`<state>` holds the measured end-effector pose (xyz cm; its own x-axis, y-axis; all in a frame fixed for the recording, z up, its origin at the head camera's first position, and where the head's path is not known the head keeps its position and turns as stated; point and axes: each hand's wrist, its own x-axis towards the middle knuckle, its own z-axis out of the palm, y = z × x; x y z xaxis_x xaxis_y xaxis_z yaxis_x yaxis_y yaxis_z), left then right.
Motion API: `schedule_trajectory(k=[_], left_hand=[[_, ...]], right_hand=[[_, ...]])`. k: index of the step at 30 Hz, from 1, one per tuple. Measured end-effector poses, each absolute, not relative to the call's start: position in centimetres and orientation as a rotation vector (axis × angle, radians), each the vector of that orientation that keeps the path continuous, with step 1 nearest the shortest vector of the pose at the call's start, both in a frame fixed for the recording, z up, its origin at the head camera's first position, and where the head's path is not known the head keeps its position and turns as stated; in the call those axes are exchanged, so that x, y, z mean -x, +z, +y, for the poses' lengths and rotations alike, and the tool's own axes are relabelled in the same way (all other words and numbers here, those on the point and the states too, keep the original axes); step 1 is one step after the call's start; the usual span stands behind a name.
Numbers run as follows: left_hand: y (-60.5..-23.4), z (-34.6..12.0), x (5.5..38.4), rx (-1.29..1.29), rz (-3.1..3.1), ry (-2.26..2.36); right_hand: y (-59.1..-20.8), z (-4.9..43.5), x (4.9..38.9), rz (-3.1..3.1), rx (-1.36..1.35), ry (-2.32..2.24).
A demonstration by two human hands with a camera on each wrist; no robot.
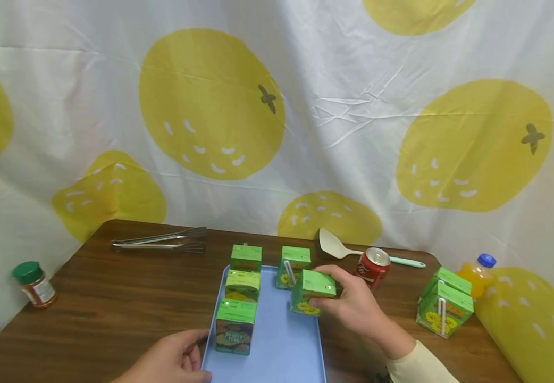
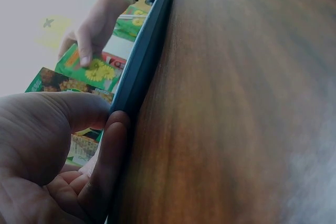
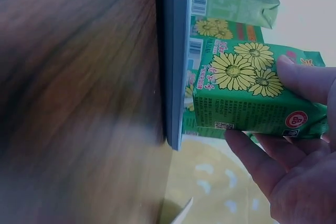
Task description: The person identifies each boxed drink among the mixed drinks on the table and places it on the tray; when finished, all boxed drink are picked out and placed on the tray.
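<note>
Pinching green carton (image 1: 307, 295) near-upright, thumb opposite fingers: right hand (image 1: 355, 304); straw carton (image 1: 298, 257) just beyond. Left hand (image 1: 171, 357) grips left rim of tray (image 1: 279, 340)

Tray (image 1: 286, 346) lies on table (image 1: 124, 303). Row of cartons (image 1: 242, 279) stands on tray's left side; single carton (image 1: 296, 254) at its back right; held carton (image 1: 312, 292) at its right side. Tongs (image 1: 162, 246) back-left of tray, jar (image 1: 38, 287) left; can (image 1: 371, 268), spatula (image 1: 333, 246), bottle (image 1: 475, 275), paired cartons (image 1: 458, 308) right.
</note>
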<state>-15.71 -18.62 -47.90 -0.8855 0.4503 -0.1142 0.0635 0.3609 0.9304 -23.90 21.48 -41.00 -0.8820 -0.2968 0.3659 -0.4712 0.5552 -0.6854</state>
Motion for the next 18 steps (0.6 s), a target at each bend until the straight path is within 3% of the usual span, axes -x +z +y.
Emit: schedule_trajectory(k=[18], left_hand=[[-47.8,-18.6,15.8,-0.37,2.251,1.534]], right_hand=[[-41.4,18.7,25.4,-2.662,-0.648,1.277]])
